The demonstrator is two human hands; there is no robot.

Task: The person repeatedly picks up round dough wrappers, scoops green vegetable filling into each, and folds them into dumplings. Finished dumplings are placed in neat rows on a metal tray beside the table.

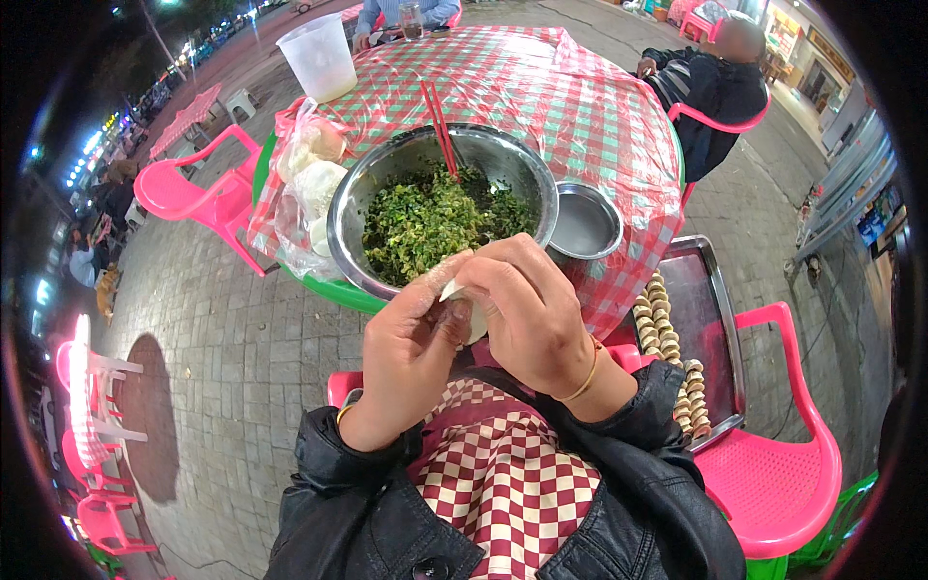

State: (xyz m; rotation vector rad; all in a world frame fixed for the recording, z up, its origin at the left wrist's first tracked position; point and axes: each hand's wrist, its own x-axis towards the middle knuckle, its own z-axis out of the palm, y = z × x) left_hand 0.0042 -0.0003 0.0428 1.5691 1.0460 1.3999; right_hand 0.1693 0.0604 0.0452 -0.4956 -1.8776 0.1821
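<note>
Between my left hand [409, 341] and my right hand [522, 312], the fingers of both pinch a piece of pale dough wrapper [477, 323]; its folded edge sticks up between them, and any filling is hidden. They are held just in front of a large steel bowl [338, 225] of chopped green filling [424, 217]. A pair of red chopsticks [439, 127] leans in that bowl, tips in the filling. Touching or close to its right side is a small metal bowl [586, 221]. Plastic bags [317, 177] with white dough or wrappers lie at its left.
A metal tray [702, 304] with rows of filled dumplings [656, 319] rests by a pink plastic chair [776, 478] at right. A translucent bucket [317, 58] and a glass jar [411, 20] stand on the checked tablecloth [500, 80]. Two people sit at the table's far side and right.
</note>
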